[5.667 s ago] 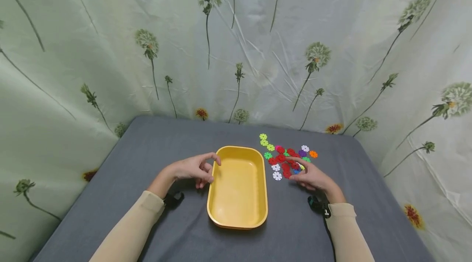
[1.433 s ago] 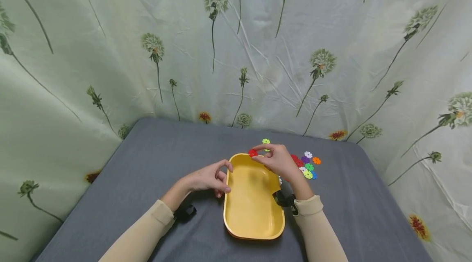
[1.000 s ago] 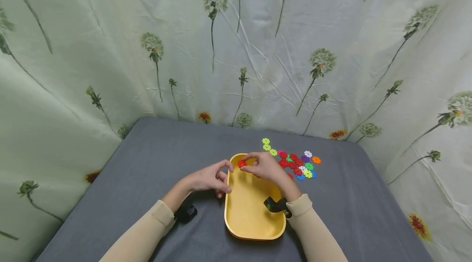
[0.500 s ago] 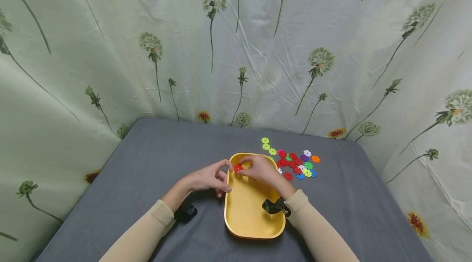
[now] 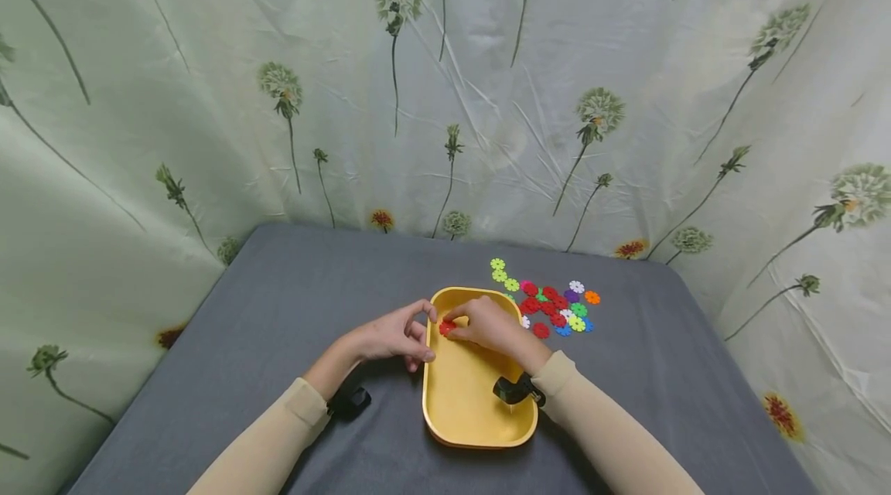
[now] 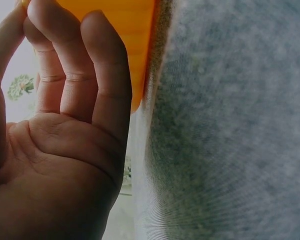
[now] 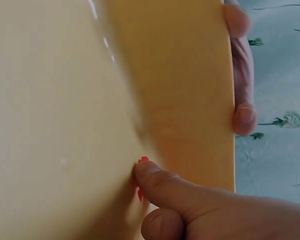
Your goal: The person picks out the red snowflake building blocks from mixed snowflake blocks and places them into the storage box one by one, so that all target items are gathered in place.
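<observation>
Because its walls look smooth and slightly glossy, the yellow tray [image 5: 466, 410], nearest on the grey cloth-covered counter [image 5: 313, 271], is probably light, stiff plastic that would slide if nudged; its rim is the sensible place to steady it. At the left rim, the grip of the left hand [image 5: 390, 336] is half curled, thumb and index fingertips lapping the edge with a gap between them. Inside the tray, near that same wall, the grip of the right hand [image 5: 490, 325] is closed to a pinch on a red flower piece [image 5: 445, 329]; whether the piece touches the tray's floor I cannot tell. It should be thin, light, a little springy and somewhat slippery, so the notched edge offers the best purchase. Beyond the tray's far right side, loose flower pieces [image 5: 546, 307] lie partly overlapping on the counter, where tilting one up by its rim should free it. Behind hangs a flower-printed curtain [image 5: 362, 162].
</observation>
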### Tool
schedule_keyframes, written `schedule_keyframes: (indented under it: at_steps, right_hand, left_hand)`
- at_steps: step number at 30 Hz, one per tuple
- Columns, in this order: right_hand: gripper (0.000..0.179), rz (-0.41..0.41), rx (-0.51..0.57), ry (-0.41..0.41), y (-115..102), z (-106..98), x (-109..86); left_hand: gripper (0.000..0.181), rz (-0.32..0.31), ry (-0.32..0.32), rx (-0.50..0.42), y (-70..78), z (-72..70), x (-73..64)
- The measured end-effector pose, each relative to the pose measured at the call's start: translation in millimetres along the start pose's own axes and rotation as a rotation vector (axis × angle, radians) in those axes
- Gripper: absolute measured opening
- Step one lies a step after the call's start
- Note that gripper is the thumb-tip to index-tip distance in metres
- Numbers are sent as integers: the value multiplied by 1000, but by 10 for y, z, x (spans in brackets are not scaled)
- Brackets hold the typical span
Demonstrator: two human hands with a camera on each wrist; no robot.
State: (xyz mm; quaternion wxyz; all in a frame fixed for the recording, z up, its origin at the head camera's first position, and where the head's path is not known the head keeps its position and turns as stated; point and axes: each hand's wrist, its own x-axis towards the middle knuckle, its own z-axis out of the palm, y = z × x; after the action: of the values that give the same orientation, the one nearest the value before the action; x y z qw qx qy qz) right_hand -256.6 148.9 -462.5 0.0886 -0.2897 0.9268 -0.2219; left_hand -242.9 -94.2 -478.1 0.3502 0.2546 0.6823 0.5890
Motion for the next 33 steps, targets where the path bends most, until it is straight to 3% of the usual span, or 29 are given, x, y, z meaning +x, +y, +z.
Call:
schedule_keyframes:
  at_steps: [9, 14, 19, 27, 33]
  right_hand:
    - [31, -7, -15, 19, 18, 19, 12]
    - [29, 31, 42, 64, 37, 7, 11]
    - [26, 118, 236, 122, 31, -63, -40]
    - [37, 185, 694, 202, 18, -376, -311]
    - [46, 176, 787, 316, 232, -584, -608]
  left_hand:
    - [62, 6, 7, -3, -13, -7, -4]
    - [61, 4, -1, -14, -12, -7, -7]
    - [59, 8, -12, -17, -20, -4, -4]
    - [57, 3, -12, -15, -13, 12, 8]
    - [60, 14, -8, -16, -12, 8, -24]
